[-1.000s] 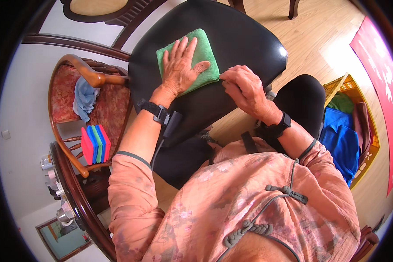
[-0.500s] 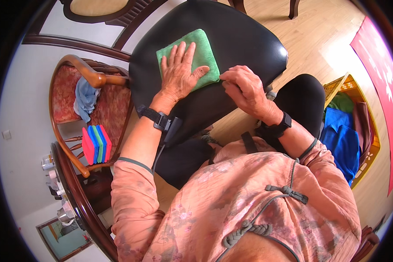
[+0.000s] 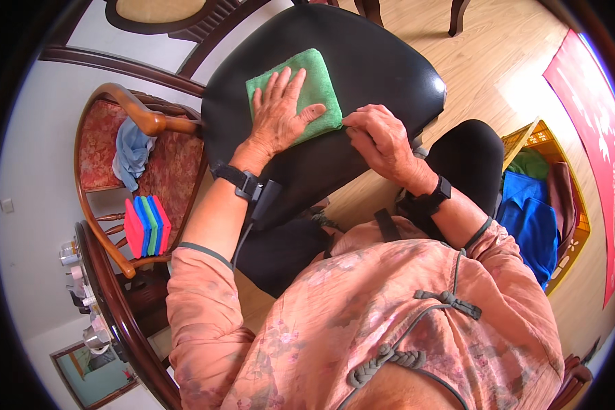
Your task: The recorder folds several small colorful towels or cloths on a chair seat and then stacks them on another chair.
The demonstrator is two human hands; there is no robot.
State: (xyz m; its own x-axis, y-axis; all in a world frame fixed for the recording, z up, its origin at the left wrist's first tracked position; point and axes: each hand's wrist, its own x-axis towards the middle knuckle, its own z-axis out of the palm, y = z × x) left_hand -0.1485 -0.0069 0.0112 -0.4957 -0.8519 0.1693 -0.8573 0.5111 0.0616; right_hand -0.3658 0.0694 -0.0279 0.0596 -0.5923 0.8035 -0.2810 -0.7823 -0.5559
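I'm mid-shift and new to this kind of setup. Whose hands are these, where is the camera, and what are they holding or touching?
There is no robot here: these are a person's bare hands. The view comes from a wide fisheye camera on their head, looking down, so straight edges bend near the rim and left is the person's left.

The left hand lies flat, fingers spread, on a folded green cloth. The right hand has its fingertips at the cloth's corner; whether they pinch it is too small to tell. The cloth lies on a black padded seat.

At left is a wooden chair with coloured pads; at right, a yellow basket holding cloths.
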